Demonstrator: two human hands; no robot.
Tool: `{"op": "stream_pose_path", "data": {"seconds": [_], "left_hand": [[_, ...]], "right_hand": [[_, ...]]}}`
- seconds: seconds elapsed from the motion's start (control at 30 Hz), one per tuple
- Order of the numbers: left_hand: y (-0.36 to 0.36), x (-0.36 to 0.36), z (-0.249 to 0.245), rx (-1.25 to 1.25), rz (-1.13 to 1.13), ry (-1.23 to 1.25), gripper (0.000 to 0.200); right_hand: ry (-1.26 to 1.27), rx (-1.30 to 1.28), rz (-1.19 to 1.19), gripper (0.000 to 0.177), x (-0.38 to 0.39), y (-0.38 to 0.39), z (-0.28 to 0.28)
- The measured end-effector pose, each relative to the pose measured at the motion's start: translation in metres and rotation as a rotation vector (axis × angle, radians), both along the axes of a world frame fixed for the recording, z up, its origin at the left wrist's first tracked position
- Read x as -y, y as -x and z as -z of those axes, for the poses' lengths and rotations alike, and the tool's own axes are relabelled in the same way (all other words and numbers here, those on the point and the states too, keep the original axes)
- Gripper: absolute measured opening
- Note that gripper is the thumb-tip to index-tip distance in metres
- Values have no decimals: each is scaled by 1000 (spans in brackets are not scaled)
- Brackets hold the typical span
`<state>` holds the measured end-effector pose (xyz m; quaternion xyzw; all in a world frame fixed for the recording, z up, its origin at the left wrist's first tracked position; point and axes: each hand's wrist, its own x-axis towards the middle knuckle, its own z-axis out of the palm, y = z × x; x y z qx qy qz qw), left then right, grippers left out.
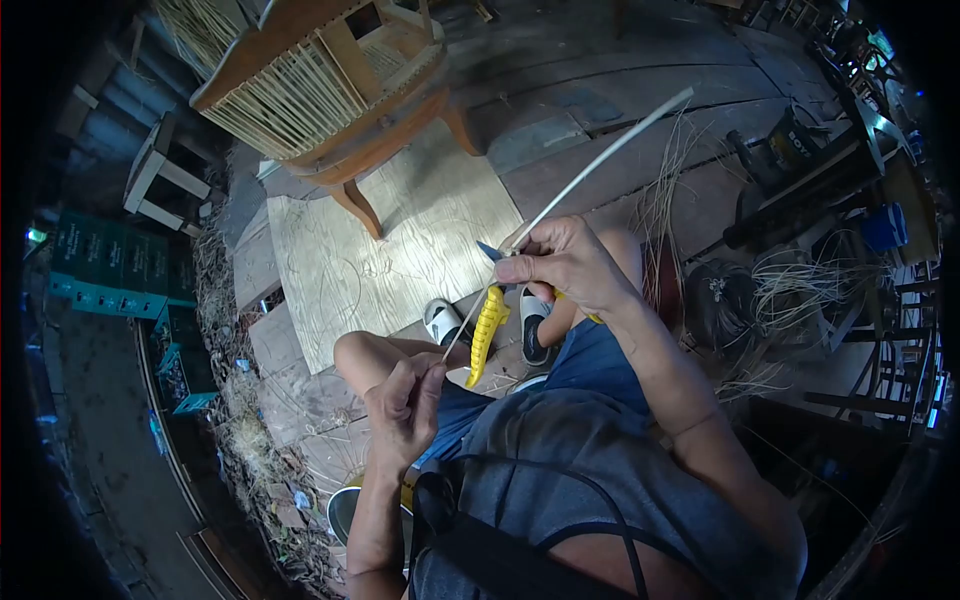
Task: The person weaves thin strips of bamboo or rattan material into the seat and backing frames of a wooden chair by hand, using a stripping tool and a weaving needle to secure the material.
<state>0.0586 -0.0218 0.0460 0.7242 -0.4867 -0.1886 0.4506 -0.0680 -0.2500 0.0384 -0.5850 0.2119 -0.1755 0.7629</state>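
My right hand (570, 265) is closed on yellow-handled shears (486, 335) and on a pale cane strip (610, 150). One ribbed handle hangs out below my fingers, and a bit of yellow shows behind the palm. The short dark blade points up past the thumb, against the strip. From there the strip's thick end slants up to the right. Its thinner part runs down to my left hand (400, 405), whose thumb and fingers pinch it above my lap. Part of the shears is hidden behind my right hand.
A wooden chair (350, 100) with a woven cane back stands ahead on a pale mat (440, 220). Loose cane strands (810, 290) lie at right, near a black bag (720, 300). Green crates (115, 265) stand far left. A bucket (345, 510) sits by my left forearm.
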Motion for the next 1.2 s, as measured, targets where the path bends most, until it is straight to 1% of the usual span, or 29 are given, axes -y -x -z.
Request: {"op": "stream_pose_path", "data": {"seconds": [0.07,0.1,0.17,0.23,0.3,0.33,0.37,0.43,0.47,0.57,0.63,0.7,0.73,0.77,0.8,0.83,0.87,0.9,0.93,0.97,1.0,1.03,1.07,1.1,1.13,1.17,1.2], "left_hand": [[-3,-3,-2,80,-24,-18,7],[-3,-7,-3,80,-16,-16,7],[-3,-11,-4,117,-23,12,5],[-6,-24,9,128,-39,11,4],[-13,-40,21,80,-74,-5,6],[-7,-43,13,-29,-75,-54,6],[-6,-48,14,-35,-67,-56,6],[-11,-58,15,-90,-143,-53,6],[-12,-61,16,-65,-103,-54,6],[-11,-54,15,-71,-99,-22,6],[-25,-60,25,-116,-117,-67,8],[-42,-70,47,-298,-288,-41,11],[-52,-70,52,-282,-287,-102,11],[-51,-58,53,-208,-305,-106,9],[-49,-42,49,-116,-233,-120,9],[-36,-19,47,-175,-251,-1,11],[-30,0,39,-223,-158,30,14],[-25,16,40,-267,-83,81,15],[-17,29,47,-481,-40,105,14],[-6,39,40,-528,-1,48,12],[-2,42,48,-563,26,-9,12],[1,40,56,-594,43,-61,12],[3,35,57,-605,31,-82,12],[3,28,56,-633,46,-78,12],[2,23,55,-657,66,-68,12],[-3,19,56,-660,59,-72,12],[-7,14,58,-721,36,-125,12]], "right_hand": [[-16,6,46,10,5,1,1],[-14,7,54,10,6,2,2],[-50,37,22,10,11,6,2],[-35,59,49,10,17,9,3],[-7,3,95,6,33,20,-1],[-1,1,107,6,42,25,-3],[-21,20,133,6,48,30,-5],[-49,65,185,7,59,38,-9],[22,-7,188,8,63,43,-13],[103,-21,239,8,72,53,-30],[115,-48,400,11,88,71,-40],[174,-24,729,15,113,101,-43],[158,-21,709,15,107,107,-35],[145,-19,565,15,99,106,-25],[129,-23,409,15,86,100,-15],[39,-150,246,18,56,79,-3],[-60,-199,84,23,20,63,10],[-325,13,-301,29,-1,54,39],[-376,37,-259,27,-27,38,38],[-431,58,-198,27,-48,26,38],[-414,28,-154,26,-50,21,46],[-394,-1,-121,26,-43,15,54],[-344,-73,-18,27,-36,15,54],[-336,-110,60,26,-21,18,53],[-270,-152,181,24,1,26,48],[-258,-87,311,25,32,34,52],[-243,-26,445,25,59,42,56]]}}
